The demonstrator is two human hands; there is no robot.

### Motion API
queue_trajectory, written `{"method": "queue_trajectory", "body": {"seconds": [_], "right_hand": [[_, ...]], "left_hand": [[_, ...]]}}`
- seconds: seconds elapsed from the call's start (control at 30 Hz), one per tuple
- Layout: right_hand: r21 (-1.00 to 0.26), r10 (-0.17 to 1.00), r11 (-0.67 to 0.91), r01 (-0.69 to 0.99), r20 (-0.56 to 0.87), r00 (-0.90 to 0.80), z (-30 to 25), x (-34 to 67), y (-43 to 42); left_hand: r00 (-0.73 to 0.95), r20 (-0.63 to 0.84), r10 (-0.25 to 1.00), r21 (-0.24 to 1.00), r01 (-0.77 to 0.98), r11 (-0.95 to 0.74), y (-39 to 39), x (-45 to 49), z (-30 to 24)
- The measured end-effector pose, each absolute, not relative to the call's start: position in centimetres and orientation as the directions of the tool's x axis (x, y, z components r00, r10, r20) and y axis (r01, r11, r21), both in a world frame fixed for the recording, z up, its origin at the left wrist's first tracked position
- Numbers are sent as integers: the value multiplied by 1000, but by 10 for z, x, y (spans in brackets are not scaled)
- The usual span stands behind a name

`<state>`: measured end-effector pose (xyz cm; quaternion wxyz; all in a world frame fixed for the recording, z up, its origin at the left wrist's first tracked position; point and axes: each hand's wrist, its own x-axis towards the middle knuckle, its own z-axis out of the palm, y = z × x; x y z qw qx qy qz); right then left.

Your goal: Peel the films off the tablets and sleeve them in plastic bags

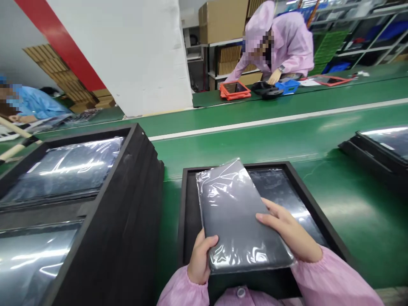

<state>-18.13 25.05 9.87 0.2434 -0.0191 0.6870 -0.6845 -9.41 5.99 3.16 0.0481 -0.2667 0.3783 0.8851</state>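
Observation:
A flat, dark tablet (236, 216) in a clear plastic sleeve is held tilted between my two hands. My left hand (201, 257) grips its lower left edge, thumb on top. My right hand (288, 229) holds the right edge, with the thumb over the face and the other fingers partly hidden. Below the tablet lies a black foam tray (288, 170). In its right side rests another wrapped tablet (277, 185), partly covered by the held one and my right hand.
At left stands a tall stack of black foam trays (134, 204) with wrapped tablets on top. Another tray (363, 148) sits at right on the green bench (353, 199). Across it, a person in pink (293, 40) works beside orange-framed pieces (235, 89); another in blue (41, 102) is far left.

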Motion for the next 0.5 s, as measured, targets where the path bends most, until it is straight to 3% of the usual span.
{"method": "queue_trajectory", "body": {"seconds": [0.1, 0.2, 0.27, 0.4, 0.5], "right_hand": [[-961, -310, 160, 224, -264, -913, 121, -183, 255], [-909, -311, 417, -4, -138, -940, 137, -178, 254], [-847, -381, 519, -117, -107, -918, 141, -170, 248], [-901, -673, 379, -210, -113, -731, 134, -156, 241], [-928, -742, 308, -211, -96, -663, 121, -153, 254]], "left_hand": [[-907, -420, 36, 711, -353, -608, 57, -98, 24], [-934, -357, -24, 785, -286, -549, 54, -99, 16], [-953, -301, -36, 783, -225, -580, 50, -96, 14], [-934, -351, -64, 693, -213, -689, 30, -84, 18], [-784, -564, -259, 735, -333, -591, 10, -82, 25]]}}
